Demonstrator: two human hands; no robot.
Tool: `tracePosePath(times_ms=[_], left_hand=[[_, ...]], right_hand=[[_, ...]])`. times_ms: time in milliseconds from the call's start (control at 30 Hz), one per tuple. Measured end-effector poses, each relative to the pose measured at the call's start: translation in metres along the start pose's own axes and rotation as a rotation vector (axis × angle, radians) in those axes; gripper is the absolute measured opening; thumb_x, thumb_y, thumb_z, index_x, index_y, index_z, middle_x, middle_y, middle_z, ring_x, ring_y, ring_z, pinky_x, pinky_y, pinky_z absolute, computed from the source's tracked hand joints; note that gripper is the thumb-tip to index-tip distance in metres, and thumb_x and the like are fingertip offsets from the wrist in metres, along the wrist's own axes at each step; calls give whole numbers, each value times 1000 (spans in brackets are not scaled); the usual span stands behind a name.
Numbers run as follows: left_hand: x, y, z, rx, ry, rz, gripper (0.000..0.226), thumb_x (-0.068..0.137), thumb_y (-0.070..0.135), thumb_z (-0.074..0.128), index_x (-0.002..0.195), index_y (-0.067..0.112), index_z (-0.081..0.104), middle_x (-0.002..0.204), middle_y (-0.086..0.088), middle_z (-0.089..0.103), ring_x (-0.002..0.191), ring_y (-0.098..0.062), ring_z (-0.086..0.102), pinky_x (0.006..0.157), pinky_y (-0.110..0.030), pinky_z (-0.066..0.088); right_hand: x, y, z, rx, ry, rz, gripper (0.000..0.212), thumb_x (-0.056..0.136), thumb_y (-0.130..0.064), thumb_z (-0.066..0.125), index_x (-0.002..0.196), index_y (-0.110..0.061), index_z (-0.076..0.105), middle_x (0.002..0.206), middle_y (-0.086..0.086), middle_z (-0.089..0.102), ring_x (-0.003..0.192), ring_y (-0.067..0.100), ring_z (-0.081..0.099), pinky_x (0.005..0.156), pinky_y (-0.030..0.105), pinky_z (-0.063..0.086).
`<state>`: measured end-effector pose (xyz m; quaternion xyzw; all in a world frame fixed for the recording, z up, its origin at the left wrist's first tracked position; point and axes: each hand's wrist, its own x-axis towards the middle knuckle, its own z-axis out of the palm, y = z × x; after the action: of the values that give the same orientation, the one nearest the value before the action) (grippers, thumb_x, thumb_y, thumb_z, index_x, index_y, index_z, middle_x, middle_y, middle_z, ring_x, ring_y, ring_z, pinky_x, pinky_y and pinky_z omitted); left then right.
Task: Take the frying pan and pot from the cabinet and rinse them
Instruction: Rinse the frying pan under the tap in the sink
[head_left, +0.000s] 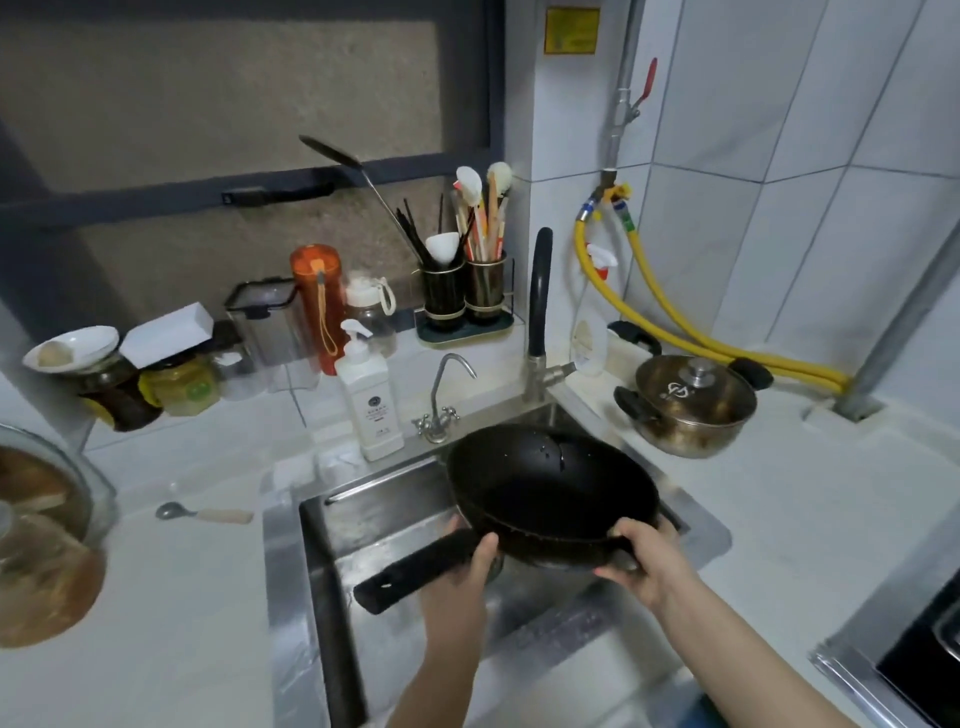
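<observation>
With the left hand (467, 564) gripping the handle and the right hand (641, 564) pinching the rim, the wet frying pan (550, 493), tilted over the sink (332, 545), could slip and clatter down.

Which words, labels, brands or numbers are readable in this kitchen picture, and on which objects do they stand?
No text can be read with certainty.
Yellow sign on the wall: printed lines, too blurred to read.
White pump bottle: round dark logo with small print, too small to read.
Lidded pot: an emblem on the lid, not legible.
Yellow jar: green label, blurred.
Frying pan: no text visible.
</observation>
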<state>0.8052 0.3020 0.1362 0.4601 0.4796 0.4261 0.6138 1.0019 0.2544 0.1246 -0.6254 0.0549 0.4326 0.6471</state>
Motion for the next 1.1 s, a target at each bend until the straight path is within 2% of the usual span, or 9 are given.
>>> tracePosePath(times_ms=[167, 267, 333, 400, 500, 567, 700, 933, 1100], left_hand=[[-13, -7, 43, -300, -45, -346, 17, 87, 5, 63, 104, 6, 61, 109, -17, 68, 102, -29, 65, 91, -36, 49], [-17, -9, 70, -439, -56, -548, 13, 91, 1, 55, 102, 1, 61, 110, -18, 65, 108, -32, 60, 101, -39, 44], [-20, -14, 87, -472, -76, -631, 19, 92, 3, 54, 109, -3, 60, 93, -17, 71, 96, -31, 63, 92, -38, 46], [-26, -20, 103, -486, -115, -691, 11, 91, 6, 55, 97, -1, 62, 68, -13, 73, 76, -28, 68, 82, -36, 48], [-32, -32, 132, -505, -110, -789, 16, 92, 14, 56, 86, 1, 62, 58, -15, 71, 72, -29, 67, 90, -39, 47], [-37, -40, 154, -519, -129, -815, 21, 93, 19, 55, 85, 0, 61, 63, -17, 71, 84, -30, 63, 97, -39, 41], [-44, -52, 196, -515, -171, -881, 19, 93, 19, 56, 95, 0, 61, 105, -24, 64, 106, -32, 60, 96, -39, 42], [-47, -70, 265, -479, -217, -911, 15, 89, 15, 61, 98, 2, 64, 107, -23, 64, 105, -33, 61, 97, -41, 43], [-43, -80, 309, -485, -226, -897, 16, 88, 15, 62, 97, 2, 63, 116, -23, 63, 94, -29, 63, 100, -40, 42]], right_hand=[[-3, -4, -45, 134, 46, -63, 62, 77, 12, 46, 127, -23, 38, 114, 2, 50, 88, 20, 53, 52, 41, 56], [-4, -2, -75, 181, 90, -93, 64, 79, 13, 47, 130, -23, 37, 109, -1, 51, 82, 18, 53, 55, 40, 57], [-3, -3, -96, 217, 125, -124, 68, 79, 14, 47, 134, -24, 35, 119, 2, 47, 84, 19, 54, 53, 37, 57], [0, -6, -117, 254, 159, -143, 71, 78, 14, 47, 135, -26, 35, 127, 2, 44, 89, 22, 54, 64, 45, 58], [4, -15, -150, 366, 208, -143, 76, 75, 17, 45, 133, -33, 37, 131, -1, 42, 96, 25, 53, 74, 51, 57], [7, -25, -171, 392, 244, -167, 78, 74, 17, 43, 134, -32, 36, 132, -2, 41, 98, 24, 51, 68, 42, 56], [20, -45, -209, 390, 317, -206, 80, 76, 16, 44, 140, -31, 32, 140, 0, 41, 110, 32, 50, 61, 36, 48], [58, -77, -263, 444, 319, -251, 78, 80, 18, 41, 141, -30, 35, 134, 3, 44, 118, 36, 47, 68, 43, 54], [88, -94, -293, 439, 300, -251, 74, 81, 19, 38, 140, -25, 37, 130, 9, 45, 107, 32, 47, 67, 46, 54]])
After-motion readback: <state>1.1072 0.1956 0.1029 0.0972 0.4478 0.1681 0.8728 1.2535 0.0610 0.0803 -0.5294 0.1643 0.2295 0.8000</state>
